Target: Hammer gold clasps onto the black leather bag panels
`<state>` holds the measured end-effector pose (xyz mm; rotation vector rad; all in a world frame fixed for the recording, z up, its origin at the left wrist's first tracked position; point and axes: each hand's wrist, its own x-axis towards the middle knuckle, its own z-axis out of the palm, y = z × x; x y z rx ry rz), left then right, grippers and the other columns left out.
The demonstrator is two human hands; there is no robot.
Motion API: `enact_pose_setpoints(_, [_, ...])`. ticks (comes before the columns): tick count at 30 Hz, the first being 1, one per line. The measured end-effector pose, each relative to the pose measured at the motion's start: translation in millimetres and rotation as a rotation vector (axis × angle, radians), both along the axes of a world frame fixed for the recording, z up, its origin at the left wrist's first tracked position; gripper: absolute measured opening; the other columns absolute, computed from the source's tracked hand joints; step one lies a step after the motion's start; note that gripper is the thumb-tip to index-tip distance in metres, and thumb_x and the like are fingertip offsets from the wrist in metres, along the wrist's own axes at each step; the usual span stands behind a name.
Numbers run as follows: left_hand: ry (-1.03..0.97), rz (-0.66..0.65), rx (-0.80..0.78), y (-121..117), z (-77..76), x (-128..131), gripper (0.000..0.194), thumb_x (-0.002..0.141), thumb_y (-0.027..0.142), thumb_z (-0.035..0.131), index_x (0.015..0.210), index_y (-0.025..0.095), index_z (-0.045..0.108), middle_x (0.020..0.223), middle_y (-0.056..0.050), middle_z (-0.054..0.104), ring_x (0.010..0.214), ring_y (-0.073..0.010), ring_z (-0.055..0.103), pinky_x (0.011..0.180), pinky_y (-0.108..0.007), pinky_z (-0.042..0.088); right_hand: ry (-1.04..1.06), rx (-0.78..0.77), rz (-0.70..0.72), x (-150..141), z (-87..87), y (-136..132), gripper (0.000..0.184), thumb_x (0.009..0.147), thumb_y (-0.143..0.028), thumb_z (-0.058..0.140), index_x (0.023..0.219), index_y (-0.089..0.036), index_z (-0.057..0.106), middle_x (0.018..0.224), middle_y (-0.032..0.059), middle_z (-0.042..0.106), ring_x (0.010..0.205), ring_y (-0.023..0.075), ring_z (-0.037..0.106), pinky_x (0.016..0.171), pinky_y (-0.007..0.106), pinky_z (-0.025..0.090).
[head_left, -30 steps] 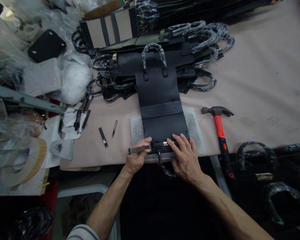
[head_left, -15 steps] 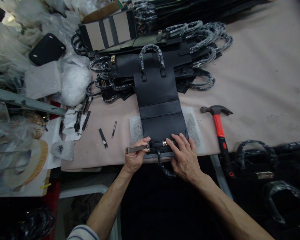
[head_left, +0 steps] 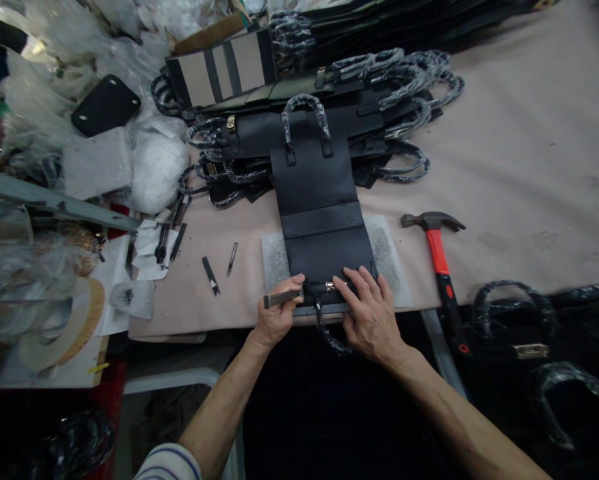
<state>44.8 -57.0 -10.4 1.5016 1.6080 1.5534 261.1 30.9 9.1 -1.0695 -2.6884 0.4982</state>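
A flat black bag panel (head_left: 324,193) lies lengthwise on a pale speckled slab (head_left: 390,260) at the table's front edge. One plastic-wrapped handle (head_left: 306,107) stands at its far end, and another (head_left: 329,330) hangs over the near edge. My left hand (head_left: 275,319) is closed around a metal punch-like tool (head_left: 282,298), whose head meets the panel's near left part. My right hand (head_left: 372,313) lies with fingers spread on the panel, beside a shiny metal clasp (head_left: 329,287). The fingertips partly cover the clasp's right side.
A claw hammer (head_left: 439,260) with a red and black handle lies to the right. Two small tools, a flat dark blade (head_left: 210,275) and a thin metal rod (head_left: 232,259), lie left. Stacked black bag pieces (head_left: 259,133) fill the back. A tape roll (head_left: 86,327) sits far left.
My left hand and the metal tool have shifted slightly right, and the tool's outer end has turned a little. My right hand stays pressed on the panel. The view has moved slightly.
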Motion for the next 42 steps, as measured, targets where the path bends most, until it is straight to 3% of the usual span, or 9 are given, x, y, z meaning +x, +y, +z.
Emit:
enact_pose_setpoints(10, [0.149, 0.146, 0.028, -8.3, 4.6, 9.9, 0.018, 0.094, 0.011, 0.063, 0.109, 0.019, 0.065, 0.122, -0.011, 0.071, 0.117, -0.0229, 0.067, 0.104, -0.046, 0.056, 0.013, 0.01, -0.003, 0.4, -1.6, -0.7, 0.078, 0.076, -0.013, 0.056, 0.152, -0.023, 0.043, 0.16, 0.0088, 0.039, 0.152, 0.0334, 0.025, 0.125, 0.057, 0.015])
enact_pose_setpoints(20, [0.171, 0.072, 0.049, -3.4, 0.4, 5.4, 0.014, 0.097, 0.012, 0.057, 0.106, 0.02, 0.065, 0.12, -0.011, 0.071, 0.117, -0.0228, 0.067, 0.104, -0.046, 0.055, 0.026, 0.03, 0.001, 0.5, -2.0, -1.6, 0.08, 0.074, -0.013, 0.055, 0.152, -0.022, 0.043, 0.16, 0.0094, 0.039, 0.152, 0.0336, 0.025, 0.125, 0.057, 0.015])
enact_pose_setpoints(27, [0.226, 0.05, 0.018, 6.3, 7.9, 7.7, 0.017, 0.095, 0.012, 0.057, 0.11, 0.019, 0.062, 0.118, -0.011, 0.07, 0.115, -0.0211, 0.068, 0.105, -0.042, 0.055, 0.044, 0.014, -0.001, 0.3, -4.1, -3.2, 0.079, 0.074, -0.012, 0.056, 0.152, -0.023, 0.044, 0.16, 0.0103, 0.039, 0.152, 0.0345, 0.026, 0.125, 0.058, 0.015])
enact_pose_setpoints(30, [0.241, 0.047, 0.003, 9.8, 11.3, 10.2, 0.017, 0.095, 0.012, 0.057, 0.109, 0.019, 0.062, 0.115, -0.011, 0.071, 0.113, -0.0205, 0.069, 0.102, -0.039, 0.057, 0.095, -0.022, 0.037, 2.7, -3.3, -0.4, 0.077, 0.078, -0.015, 0.056, 0.153, -0.023, 0.042, 0.16, 0.0114, 0.039, 0.152, 0.0368, 0.025, 0.123, 0.062, 0.017])
enact_pose_setpoints(33, [0.236, 0.051, -0.006, 11.0, 11.8, 10.9, 0.017, 0.093, 0.012, 0.057, 0.107, 0.019, 0.063, 0.113, -0.01, 0.071, 0.11, -0.0204, 0.07, 0.099, -0.038, 0.057, 0.273, -0.088, 0.068, 18.4, 1.7, 14.5, 0.062, 0.088, -0.027, 0.055, 0.149, -0.023, 0.045, 0.154, 0.0129, 0.045, 0.146, 0.0335, 0.038, 0.119, 0.059, 0.031])
enact_pose_setpoints(36, [0.218, 0.057, -0.008, 11.2, 10.1, 10.7, 0.019, 0.09, 0.011, 0.058, 0.106, 0.019, 0.063, 0.112, -0.01, 0.071, 0.108, -0.0203, 0.07, 0.098, -0.037, 0.057, 0.394, -0.01, -0.184, 53.1, 7.2, 40.7, 0.047, 0.093, -0.037, 0.052, 0.138, -0.02, 0.054, 0.137, 0.0151, 0.057, 0.13, 0.0292, 0.053, 0.112, 0.049, 0.043])
enact_pose_setpoints(39, [0.213, 0.052, -0.015, 11.5, 9.7, 10.8, 0.02, 0.089, 0.01, 0.058, 0.106, 0.019, 0.063, 0.111, -0.009, 0.071, 0.106, -0.0201, 0.07, 0.098, -0.037, 0.057, 0.176, 0.096, -0.51, 93.0, 8.2, 65.8, 0.053, 0.089, -0.045, 0.056, 0.132, -0.014, 0.058, 0.131, 0.0214, 0.057, 0.127, 0.037, 0.051, 0.11, 0.054, 0.04])
enact_pose_setpoints(42, [0.216, 0.041, -0.044, 12.0, 12.6, 11.1, 0.02, 0.088, 0.01, 0.058, 0.105, 0.019, 0.064, 0.109, -0.008, 0.071, 0.104, -0.0207, 0.07, 0.096, -0.037, 0.057, -0.065, -0.119, -0.627, 113.8, 5.8, 80.8, 0.057, 0.085, -0.044, 0.059, 0.13, -0.009, 0.056, 0.131, 0.027, 0.053, 0.13, 0.0453, 0.046, 0.106, 0.06, 0.038])
